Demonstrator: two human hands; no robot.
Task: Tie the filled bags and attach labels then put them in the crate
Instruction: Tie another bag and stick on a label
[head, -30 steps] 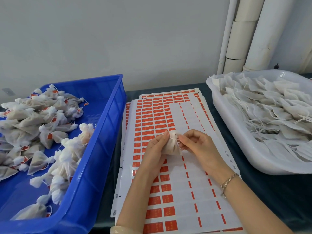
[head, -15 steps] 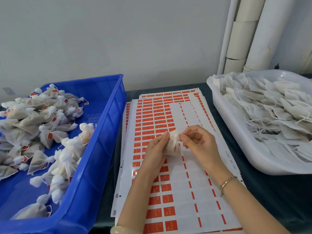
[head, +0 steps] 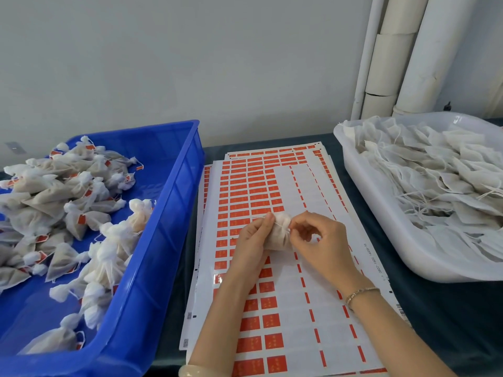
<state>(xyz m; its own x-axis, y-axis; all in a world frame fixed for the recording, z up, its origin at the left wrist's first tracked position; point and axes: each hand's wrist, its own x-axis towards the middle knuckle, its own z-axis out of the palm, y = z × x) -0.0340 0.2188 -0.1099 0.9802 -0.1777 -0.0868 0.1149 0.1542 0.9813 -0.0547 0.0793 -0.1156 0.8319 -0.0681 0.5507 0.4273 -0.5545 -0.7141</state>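
Head view, and we're mid-tie: the left hand (head: 251, 242) cradles a small filled bag (head: 280, 236) just above the label sheets (head: 288, 317), its fingers (head: 268, 221) curled round the pouch. The right hand (head: 319, 240) pinches the bag's gathered neck, fingertips drawn narrow on it. I can't see a label on this one, so by my reckoning the knot gets finished first, then the sticker goes on, then it drops into the blue crate (head: 174, 213) on the left.

That crate already holds a fair heap of tied bags (head: 54, 200) (red tags peeking out all over the pile), so plenty is done. Plenty is left too: the white tub (head: 381, 213) on the right is piled with loose bags (head: 435, 186), strings trailing.

The sheets have rows of red labels remaining, with bare columns toward the right. Between the hands and the crate stands only its right wall, which the bag must clear. White pipes (head: 394, 50) rise at the far right, and a dark counter (head: 449, 317) carries everything.
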